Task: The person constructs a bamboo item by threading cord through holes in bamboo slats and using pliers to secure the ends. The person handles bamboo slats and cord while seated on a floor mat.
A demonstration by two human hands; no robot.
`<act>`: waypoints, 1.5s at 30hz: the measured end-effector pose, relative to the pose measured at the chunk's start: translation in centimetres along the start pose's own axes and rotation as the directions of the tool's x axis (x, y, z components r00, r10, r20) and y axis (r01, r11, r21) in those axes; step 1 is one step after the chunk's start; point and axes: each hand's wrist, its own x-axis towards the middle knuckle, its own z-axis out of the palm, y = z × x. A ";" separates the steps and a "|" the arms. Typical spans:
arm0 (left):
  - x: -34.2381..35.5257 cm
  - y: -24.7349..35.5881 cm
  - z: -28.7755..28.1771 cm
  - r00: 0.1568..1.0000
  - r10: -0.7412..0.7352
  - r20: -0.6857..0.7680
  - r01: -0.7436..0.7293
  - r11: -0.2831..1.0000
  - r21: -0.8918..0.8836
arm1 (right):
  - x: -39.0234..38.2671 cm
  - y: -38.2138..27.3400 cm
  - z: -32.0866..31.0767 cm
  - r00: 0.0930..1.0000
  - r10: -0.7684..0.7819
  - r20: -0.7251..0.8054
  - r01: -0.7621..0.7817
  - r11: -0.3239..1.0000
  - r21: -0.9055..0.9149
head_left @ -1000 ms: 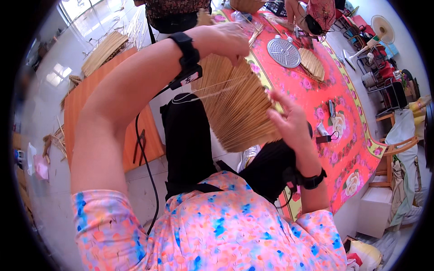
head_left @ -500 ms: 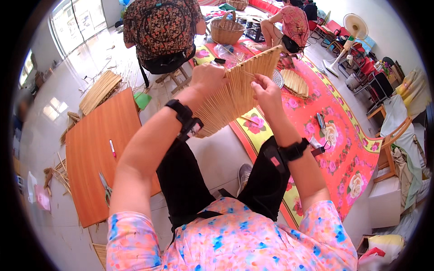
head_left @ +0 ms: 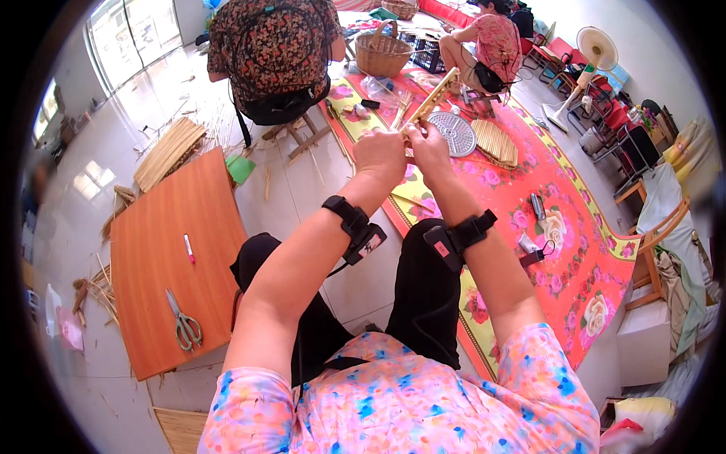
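Note:
My left hand and my right hand are close together in front of me, both closed at the near end of a woven straw panel. The panel is seen almost edge-on, as a narrow pale strip slanting away to the upper right. My fingertips hide the exact spot they grip. Beyond my right hand, a round grey perforated tray rests on the flowered mat, beside a flat piece of woven straw.
To my left stands a brown wooden board with scissors and a marker on it. The red flowered mat spreads to the right. Ahead sit two people, near a wicker basket. A white fan stands far right.
The straw panel has turned from showing its broad ribbed face to nearly edge-on. My left hand has moved right and down, beside my right hand, and my knees have shifted.

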 end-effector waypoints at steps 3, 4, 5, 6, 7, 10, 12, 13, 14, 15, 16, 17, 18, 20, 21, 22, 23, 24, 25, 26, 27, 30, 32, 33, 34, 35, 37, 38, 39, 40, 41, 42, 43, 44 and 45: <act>-1.6 1.3 -0.4 0.995 0.007 0.103 -0.002 0.999 -0.050 | -0.2 -0.2 -0.6 0.999 -0.051 -0.003 0.049 0.983 -0.176; -2.4 1.6 -0.2 0.995 0.001 0.096 0.006 0.998 -0.070 | -0.9 -0.3 -0.7 0.995 -0.100 -0.004 0.096 0.964 -0.248; -3.4 1.9 0.1 0.996 -0.005 0.094 0.014 0.995 -0.095 | -1.8 -0.4 -1.0 0.989 -0.145 -0.002 0.137 0.936 -0.323; -4.6 1.9 0.0 0.993 0.003 0.121 0.011 0.994 -0.113 | -3.0 -0.9 -1.1 0.996 -0.079 0.043 0.088 0.953 -0.288; -5.9 1.9 -0.3 0.994 0.011 0.109 0.004 0.991 -0.135 | -3.9 -0.7 -1.1 0.994 -0.098 0.057 0.110 0.955 -0.274; -9.3 1.6 -0.6 0.996 0.046 0.077 -0.027 0.973 -0.231 | -6.9 -0.2 -1.4 0.993 -0.103 0.058 0.111 0.982 -0.152; -11.3 1.8 -0.8 0.994 0.020 0.106 0.009 0.962 -0.272 | -9.2 -0.8 -1.4 0.979 -0.198 0.053 0.205 0.952 -0.226; -12.2 1.8 -1.0 0.993 0.007 0.120 0.029 0.956 -0.291 | -10.0 -1.3 -1.3 0.968 -0.246 0.055 0.252 0.932 -0.260; -13.3 1.8 -1.1 0.991 0.029 0.129 0.012 0.952 -0.305 | -10.8 -2.3 -1.1 0.968 -0.245 0.061 0.251 0.907 -0.338; -14.4 1.7 -1.1 0.989 0.052 0.138 -0.005 0.947 -0.322 | -11.5 -3.5 -0.8 0.967 -0.244 0.066 0.249 0.875 -0.416; -15.1 1.5 -1.2 0.986 0.074 0.147 -0.020 0.941 -0.338 | -12.0 -3.9 -0.6 0.967 -0.243 0.074 0.247 0.836 -0.490; -15.9 1.3 -1.5 0.985 0.097 0.146 -0.042 0.940 -0.337 | -12.0 -3.6 -0.5 0.954 -0.289 0.078 0.285 0.799 -0.530; -16.5 1.0 -1.8 0.983 0.116 0.145 -0.062 0.940 -0.335 | -11.7 -3.2 -0.6 0.938 -0.335 0.087 0.323 0.759 -0.566; -17.6 0.1 -2.9 0.971 0.155 0.180 -0.096 0.949 -0.300 | -12.0 -3.3 -0.5 0.923 -0.377 0.073 0.323 0.659 -0.679; -17.8 -0.8 -3.9 0.958 0.187 0.218 -0.122 0.952 -0.280 | -12.1 -3.2 -1.0 0.938 -0.340 0.069 0.291 0.663 -0.690; -17.7 -1.7 -5.0 0.943 0.214 0.256 -0.145 0.954 -0.263 | -11.9 -2.9 -1.9 0.951 -0.303 0.068 0.262 0.665 -0.699; -17.4 -2.8 -6.4 0.942 0.148 0.300 -0.077 0.969 -0.236 | -11.9 -2.6 -2.5 0.929 -0.366 0.051 0.303 0.675 -0.672; -17.5 -4.7 -6.4 0.967 0.104 0.231 -0.054 0.975 -0.214 | -12.1 -2.3 -3.1 0.903 -0.428 0.034 0.348 0.684 -0.642; -17.8 -7.4 -6.4 0.986 0.056 0.160 -0.026 0.983 -0.184 | -12.3 -2.1 -3.6 0.909 -0.415 0.036 0.317 0.633 -0.706; -18.0 -10.4 -6.2 0.994 -0.013 0.106 0.033 0.983 -0.181 | -12.5 -2.0 -4.1 0.913 -0.407 0.035 0.284 0.572 -0.770; -18.6 -13.8 -5.5 0.996 -0.079 0.047 0.086 0.980 -0.182 | -12.8 -1.6 -4.2 0.901 -0.433 0.023 0.312 0.610 -0.729; -23.8 -24.8 -0.2 0.908 -0.384 0.167 0.377 0.923 0.075 | -13.5 -1.0 -4.0 0.890 -0.456 -0.019 0.342 0.694 -0.633; -29.6 -29.0 3.1 0.824 -0.515 0.236 0.482 0.856 0.187 | -13.7 -1.0 -3.8 0.910 -0.413 -0.037 0.303 0.725 -0.618; -32.4 -28.8 4.2 0.808 -0.538 0.238 0.504 0.842 0.193 | -13.6 -0.9 -3.9 0.911 -0.409 -0.041 0.296 0.723 -0.624; -34.2 -27.8 5.1 0.814 -0.553 0.180 0.513 0.829 0.224 | -13.6 -0.8 -4.1 0.912 -0.406 -0.050 0.285 0.719 -0.634; -35.9 -26.7 5.7 0.819 -0.561 0.121 0.521 0.815 0.256 | -13.6 -0.6 -4.2 0.913 -0.402 -0.063 0.271 0.717 -0.643; -37.7 -26.0 7.2 0.835 -0.550 0.032 0.513 0.798 0.316 | -13.7 -0.6 -4.2 0.921 -0.373 -0.109 0.235 0.759 -0.607; -37.9 -26.3 8.1 0.849 -0.528 0.000 0.497 0.799 0.338 | -13.6 -0.5 -4.3 0.920 -0.371 -0.128 0.234 0.781 -0.579; -37.7 -26.3 9.0 0.866 -0.499 -0.033 0.478 0.806 0.348 | -13.2 -0.6 -4.8 0.913 -0.378 -0.151 0.237 0.795 -0.558; -38.1 -26.9 9.2 0.858 -0.513 -0.014 0.492 0.815 0.306 | -13.0 -0.4 -4.7 0.898 -0.422 -0.122 0.279 0.762 -0.584; -38.4 -27.7 9.6 0.854 -0.520 0.008 0.501 0.828 0.253 | -12.6 -0.1 -4.8 0.878 -0.469 -0.093 0.319 0.719 -0.618; -38.8 -29.0 10.1 0.833 -0.549 0.067 0.530 0.827 0.186 | -12.4 0.4 -4.8 0.893 -0.437 -0.104 0.318 0.778 -0.541; -38.8 -29.9 10.6 0.806 -0.576 0.134 0.563 0.817 0.126 | -12.2 0.6 -4.5 0.910 -0.402 -0.105 0.315 0.832 -0.456; -37.1 -29.2 10.2 0.620 -0.711 0.332 0.784 0.548 -0.292 | -12.2 0.5 -4.3 0.922 -0.370 -0.115 0.295 0.863 -0.409; -34.8 -28.7 8.4 0.441 -0.671 0.596 0.843 0.081 -0.532 | -12.4 0.5 -4.1 0.934 -0.333 -0.129 0.271 0.895 -0.355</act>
